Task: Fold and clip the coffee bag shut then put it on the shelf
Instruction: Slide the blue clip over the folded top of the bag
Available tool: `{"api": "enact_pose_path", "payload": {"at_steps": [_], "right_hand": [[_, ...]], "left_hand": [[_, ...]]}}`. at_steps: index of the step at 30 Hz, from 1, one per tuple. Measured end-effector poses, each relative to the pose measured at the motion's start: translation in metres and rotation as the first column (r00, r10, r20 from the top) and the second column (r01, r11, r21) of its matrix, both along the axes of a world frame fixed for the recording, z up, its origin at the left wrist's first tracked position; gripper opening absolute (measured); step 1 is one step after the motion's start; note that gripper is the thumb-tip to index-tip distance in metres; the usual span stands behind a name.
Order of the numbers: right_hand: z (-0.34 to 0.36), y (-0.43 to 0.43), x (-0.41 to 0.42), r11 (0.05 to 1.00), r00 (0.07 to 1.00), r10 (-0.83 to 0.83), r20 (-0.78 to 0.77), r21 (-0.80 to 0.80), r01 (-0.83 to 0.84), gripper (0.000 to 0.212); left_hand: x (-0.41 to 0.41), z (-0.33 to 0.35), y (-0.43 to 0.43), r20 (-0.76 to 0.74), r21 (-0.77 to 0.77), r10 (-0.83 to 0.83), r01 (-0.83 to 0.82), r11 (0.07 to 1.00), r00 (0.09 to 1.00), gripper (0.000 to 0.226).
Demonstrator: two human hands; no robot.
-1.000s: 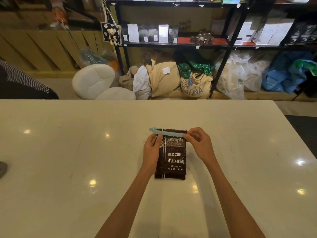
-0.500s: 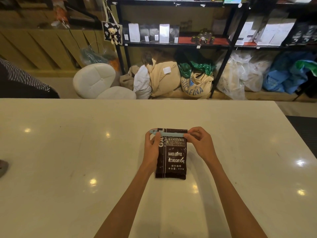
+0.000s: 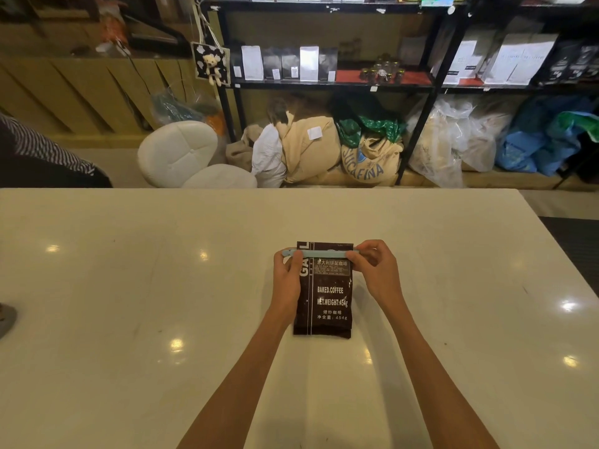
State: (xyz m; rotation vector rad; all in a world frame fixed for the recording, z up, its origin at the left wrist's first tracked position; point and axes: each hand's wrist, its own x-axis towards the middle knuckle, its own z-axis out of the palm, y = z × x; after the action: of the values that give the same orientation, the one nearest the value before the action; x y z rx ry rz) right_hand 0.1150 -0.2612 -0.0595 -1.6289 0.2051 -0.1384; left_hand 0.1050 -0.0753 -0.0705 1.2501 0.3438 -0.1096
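A dark brown coffee bag (image 3: 327, 303) lies flat on the white table (image 3: 129, 303), its folded top pointing away from me. A pale blue clip (image 3: 319, 253) runs across the bag just below its top edge. My left hand (image 3: 287, 280) holds the bag's left side, thumb pressed on the clip's left end. My right hand (image 3: 376, 268) pinches the clip's right end at the bag's right edge. The black metal shelf (image 3: 324, 85) stands beyond the table's far edge.
White and dark packages (image 3: 285, 63) and small jars (image 3: 382, 72) line the shelf. Burlap sacks (image 3: 366, 160) and plastic bags (image 3: 453, 140) sit under it. A white cushioned chair (image 3: 181, 153) stands at the far left. A person's striped sleeve (image 3: 42, 147) shows at the left edge.
The clip has slid down a little from the bag's top edge, so a strip of bag shows above it. Both hands stay on the clip's ends.
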Motion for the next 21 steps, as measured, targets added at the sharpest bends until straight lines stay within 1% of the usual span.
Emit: {"api": "enact_pose_path", "payload": {"at_steps": [3, 5, 7, 10, 13, 18, 21], "right_hand": [[-0.001, 0.006, -0.003, 0.998, 1.0, -0.029, 0.003, 0.061, 0.029, 0.016], [-0.001, 0.013, -0.007, 0.988, 0.998, -0.059, -0.034, 0.141, 0.063, 0.019], [-0.001, 0.023, -0.012, 0.969, 0.996, -0.034, -0.087, 0.24, 0.053, 0.024], [-0.001, 0.037, -0.015, 0.941, 0.987, 0.032, -0.159, 0.338, 0.024, 0.034], [0.0, 0.044, -0.014, 0.932, 0.981, -0.009, -0.193, 0.354, 0.078, 0.034], [-0.004, 0.049, -0.011, 0.94, 0.982, -0.06, -0.177, 0.322, 0.116, 0.035], [-0.005, 0.051, -0.013, 0.937, 0.981, -0.088, -0.174, 0.32, 0.141, 0.034]], "left_hand": [[0.001, 0.001, -0.002, 0.009, 0.002, 0.008, -0.008, 1.0, 1.0, 0.016], [0.001, 0.002, -0.003, 0.014, 0.002, 0.026, -0.026, 1.0, 1.0, 0.017], [0.001, 0.003, -0.006, 0.006, 0.001, 0.043, -0.043, 0.999, 0.999, 0.018], [-0.002, 0.003, -0.008, 0.008, -0.004, 0.067, -0.067, 0.998, 0.998, 0.023], [-0.004, 0.004, -0.009, 0.015, -0.008, 0.1, -0.1, 0.995, 0.995, 0.022], [-0.004, 0.003, -0.008, 0.019, -0.017, 0.137, -0.136, 0.991, 0.99, 0.014], [-0.004, 0.005, -0.007, -0.003, -0.043, 0.147, -0.147, 0.988, 0.989, 0.016]]}}
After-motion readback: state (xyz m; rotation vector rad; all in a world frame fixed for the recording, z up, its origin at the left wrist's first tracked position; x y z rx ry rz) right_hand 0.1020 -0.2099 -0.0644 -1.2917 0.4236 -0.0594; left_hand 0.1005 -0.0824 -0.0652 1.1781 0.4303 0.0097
